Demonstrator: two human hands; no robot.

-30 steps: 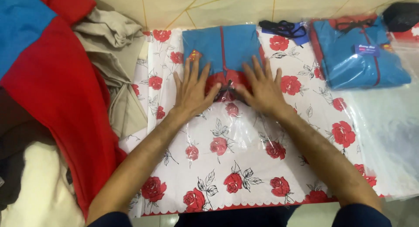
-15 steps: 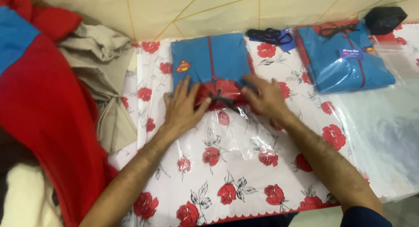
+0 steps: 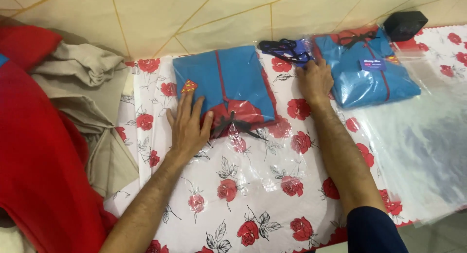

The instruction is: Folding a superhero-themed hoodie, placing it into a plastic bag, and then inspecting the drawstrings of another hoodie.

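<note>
Two hands now apart | left hand [image 3: 188, 127] flat on bagged blue garment [image 3: 226, 85] | right hand [image 3: 315, 80] has left it, fingers perhaps touching dark cord bundle [image 3: 284, 48]

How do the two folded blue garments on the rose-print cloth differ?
The middle garment lies under the left hand, its clear bag loose and open toward the person; the right garment sits beside the right hand, snug in its bag. The right garment bears a small label; the middle garment shows a chest emblem. Both are blue with red trim.
</note>
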